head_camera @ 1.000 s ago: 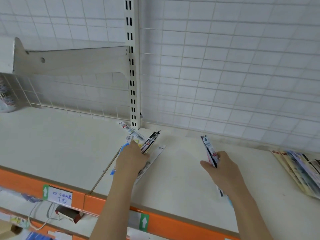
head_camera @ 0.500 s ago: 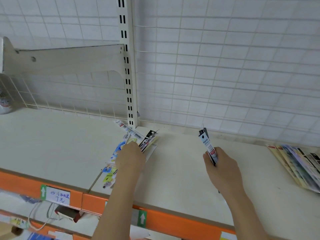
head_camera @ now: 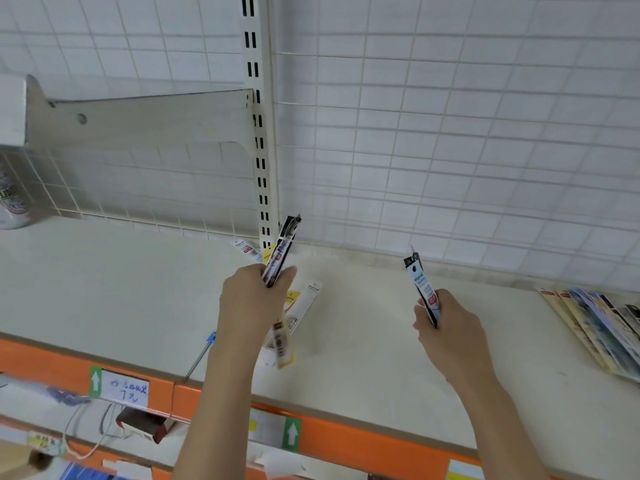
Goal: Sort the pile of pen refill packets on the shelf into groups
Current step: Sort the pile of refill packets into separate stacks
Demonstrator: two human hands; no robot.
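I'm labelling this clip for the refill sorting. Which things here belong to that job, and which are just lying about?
Part of the job:
dark packets in the left hand
black-topped packets in the right hand
loose packets on the shelf

Lying about:
can
fanned booklets
handwritten price tag

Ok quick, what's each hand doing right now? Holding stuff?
Left hand: closed around a black-topped refill packet, lifted off the shelf.
Right hand: closed around a black-and-white refill packet, held upright.
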